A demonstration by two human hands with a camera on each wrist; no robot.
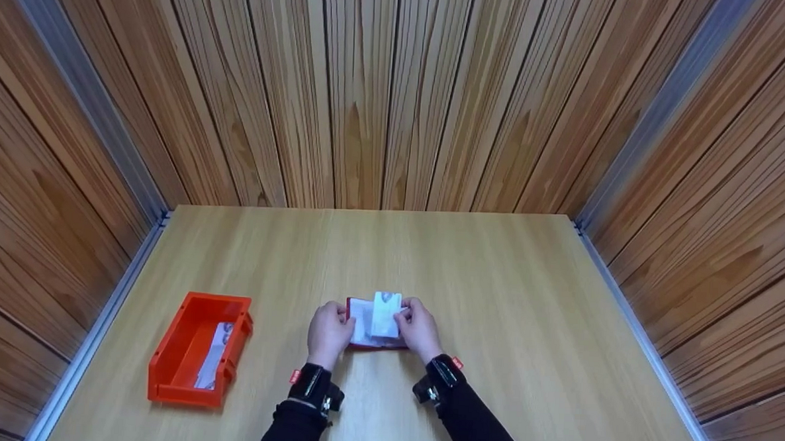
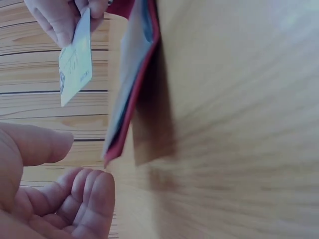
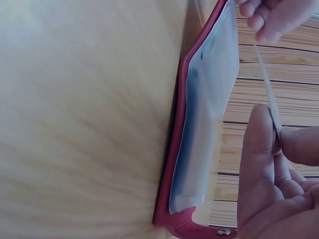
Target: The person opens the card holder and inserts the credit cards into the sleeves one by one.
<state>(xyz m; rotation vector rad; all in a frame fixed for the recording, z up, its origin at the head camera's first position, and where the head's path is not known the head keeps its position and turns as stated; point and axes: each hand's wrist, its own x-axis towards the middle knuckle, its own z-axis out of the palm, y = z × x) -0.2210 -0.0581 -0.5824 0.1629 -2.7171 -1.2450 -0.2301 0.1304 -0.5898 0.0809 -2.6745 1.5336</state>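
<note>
In the head view, our right hand (image 1: 419, 329) pinches a white card (image 1: 386, 315) above the open red card holder (image 1: 361, 324) on the bench (image 1: 494, 318); our left hand (image 1: 330, 334) is at the holder's left edge. In the left wrist view, that hand curls loosely around nothing. In the right wrist view, the card stands apart from the clear sleeves (image 3: 212, 94); we'd say we're lining it up, and next need a sleeve spread

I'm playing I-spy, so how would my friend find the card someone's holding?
On the wooden table, find the open red card holder. Above it, the right hand pinches the pale card: raised, unlike the white slip in the orange bin.
</note>
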